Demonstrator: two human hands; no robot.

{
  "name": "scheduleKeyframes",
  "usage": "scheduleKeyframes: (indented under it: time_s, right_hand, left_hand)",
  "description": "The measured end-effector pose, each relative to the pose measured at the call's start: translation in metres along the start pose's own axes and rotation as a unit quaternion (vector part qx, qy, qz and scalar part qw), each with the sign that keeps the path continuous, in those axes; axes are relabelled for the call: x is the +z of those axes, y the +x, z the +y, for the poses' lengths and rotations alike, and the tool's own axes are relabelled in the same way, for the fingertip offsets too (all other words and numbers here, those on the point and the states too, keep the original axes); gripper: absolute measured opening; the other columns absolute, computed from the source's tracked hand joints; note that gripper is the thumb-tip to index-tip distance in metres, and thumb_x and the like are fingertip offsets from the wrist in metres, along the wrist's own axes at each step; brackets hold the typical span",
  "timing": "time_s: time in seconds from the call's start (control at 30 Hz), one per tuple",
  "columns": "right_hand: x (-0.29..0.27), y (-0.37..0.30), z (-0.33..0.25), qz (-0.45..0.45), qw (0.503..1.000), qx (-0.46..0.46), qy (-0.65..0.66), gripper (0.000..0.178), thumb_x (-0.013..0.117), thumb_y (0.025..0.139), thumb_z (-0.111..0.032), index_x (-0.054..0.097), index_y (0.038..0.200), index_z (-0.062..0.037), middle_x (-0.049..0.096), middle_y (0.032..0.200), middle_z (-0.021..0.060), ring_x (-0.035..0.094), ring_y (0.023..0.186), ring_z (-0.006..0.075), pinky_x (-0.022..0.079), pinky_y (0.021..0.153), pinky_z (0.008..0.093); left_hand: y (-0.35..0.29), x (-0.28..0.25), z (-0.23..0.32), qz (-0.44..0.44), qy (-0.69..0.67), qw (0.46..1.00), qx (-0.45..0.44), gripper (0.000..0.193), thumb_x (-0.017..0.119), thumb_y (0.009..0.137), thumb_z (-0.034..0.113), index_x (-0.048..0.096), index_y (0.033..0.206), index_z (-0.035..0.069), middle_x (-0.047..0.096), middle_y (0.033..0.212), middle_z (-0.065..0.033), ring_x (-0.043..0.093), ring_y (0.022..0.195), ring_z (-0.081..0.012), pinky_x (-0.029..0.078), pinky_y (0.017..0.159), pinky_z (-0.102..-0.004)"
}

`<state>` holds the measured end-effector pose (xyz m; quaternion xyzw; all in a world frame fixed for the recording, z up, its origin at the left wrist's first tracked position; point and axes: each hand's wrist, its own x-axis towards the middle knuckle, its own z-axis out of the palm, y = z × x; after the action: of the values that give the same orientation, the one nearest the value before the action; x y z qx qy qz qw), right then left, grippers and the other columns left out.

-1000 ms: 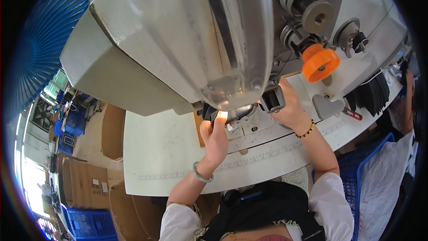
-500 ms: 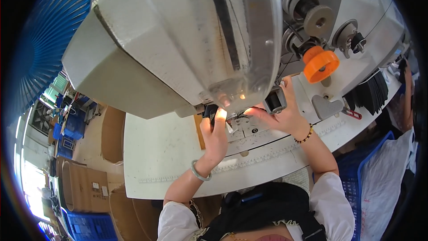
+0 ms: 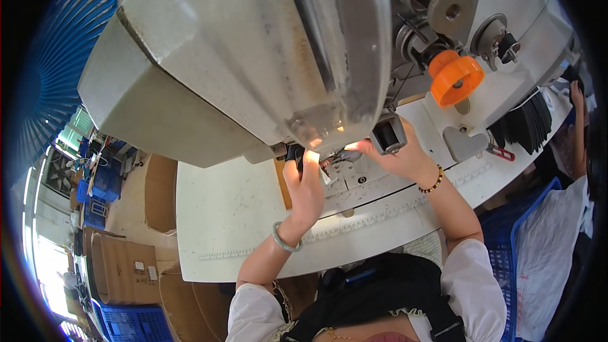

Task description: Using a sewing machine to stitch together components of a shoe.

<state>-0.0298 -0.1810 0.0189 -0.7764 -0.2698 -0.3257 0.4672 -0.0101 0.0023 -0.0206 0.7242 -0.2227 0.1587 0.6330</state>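
A large pale sewing machine (image 3: 209, 69) fills the upper middle, its clear guard (image 3: 361, 44) hanging over the stitching area. My left hand (image 3: 305, 187) is at the left of the metal needle plate (image 3: 345, 174), fingers closed and fingertips lit. A small black piece (image 3: 294, 153) shows at those fingertips; whether it is work or a machine part is unclear. From the right, my right hand (image 3: 402, 158) reaches in with its thumb pointing at the needle area. A dark roller-like machine part (image 3: 387, 134) and the guard hide most of its fingers.
On the white table (image 3: 221, 215) are a printed ruler strip and scattered lint. To the right lie stacked black pieces (image 3: 524, 123), red-handled snips (image 3: 501, 152) and an orange knob (image 3: 457, 79). A blue crate (image 3: 500, 247), cardboard boxes (image 3: 123, 266) and a blue fan (image 3: 69, 57) surround the table.
The view has shifted slightly, moving the machine a little up and left in the picture. Both hands stay close to the needle area; the right fingers are more covered by the machine part.
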Motion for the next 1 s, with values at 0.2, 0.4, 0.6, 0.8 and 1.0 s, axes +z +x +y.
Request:
scheduleKeyframes:
  time_s: [0.2, 0.4, 0.6, 0.8, 1.0]
  right_hand:
    - [0.003, 0.001, -0.004, 0.041, 0.999, -0.03, 0.012, 0.013, 0.066, 0.072, -0.013, 0.058, 0.08, -0.0073, 0.056, 0.075, 0.0036, 0.05, 0.072, 0.0208, 0.041, 0.068, 0.0311]
    - [0.0, 0.002, 0.001, 0.008, 0.999, -0.02, 0.047, 0.012, 0.066, 0.072, -0.01, 0.057, 0.079, -0.007, 0.056, 0.076, 0.0037, 0.051, 0.076, 0.021, 0.04, 0.072, 0.0317]
    - [0.005, -0.003, 0.003, 0.002, 0.997, 0.038, 0.072, 0.01, 0.064, 0.071, -0.006, 0.054, 0.076, -0.0055, 0.055, 0.075, 0.0041, 0.05, 0.076, 0.0224, 0.04, 0.072, 0.031]
    - [0.009, -0.003, 0.006, 0.036, 0.996, 0.028, 0.076, 0.012, 0.063, 0.071, -0.007, 0.053, 0.075, -0.004, 0.052, 0.073, 0.0056, 0.048, 0.073, 0.0223, 0.039, 0.07, 0.0319]
    - [0.01, -0.003, 0.013, 0.017, 1.0, 0.008, 0.023, 0.018, 0.061, 0.075, -0.015, 0.052, 0.082, -0.0016, 0.052, 0.074, 0.0092, 0.051, 0.074, 0.0247, 0.04, 0.069, 0.0319]
  left_hand:
    - [0.008, 0.001, 0.009, 0.041, -0.18, 0.972, -0.146, 0.012, 0.046, 0.086, 0.01, 0.051, 0.087, 0.0, 0.05, 0.084, -0.0051, 0.048, 0.074, -0.0106, 0.04, 0.065, -0.0243]
    - [0.01, 0.001, 0.011, 0.039, -0.175, 0.972, -0.153, 0.009, 0.045, 0.085, 0.01, 0.05, 0.086, 0.002, 0.052, 0.081, -0.0034, 0.048, 0.073, -0.0103, 0.039, 0.065, -0.0244]
    - [0.014, 0.003, 0.016, 0.037, -0.216, 0.963, -0.16, 0.01, 0.045, 0.087, 0.01, 0.051, 0.086, 0.003, 0.052, 0.081, -0.0031, 0.048, 0.073, -0.0103, 0.04, 0.067, -0.0249]
    - [0.022, 0.0, 0.02, 0.003, -0.238, 0.959, -0.155, 0.011, 0.047, 0.088, 0.011, 0.053, 0.086, 0.003, 0.054, 0.083, -0.0028, 0.048, 0.075, -0.0092, 0.039, 0.068, -0.0236]
    - [0.026, -0.001, 0.019, -0.025, -0.272, 0.955, -0.115, 0.015, 0.048, 0.089, 0.015, 0.053, 0.084, 0.002, 0.055, 0.084, -0.0029, 0.048, 0.077, -0.0087, 0.039, 0.071, -0.0234]
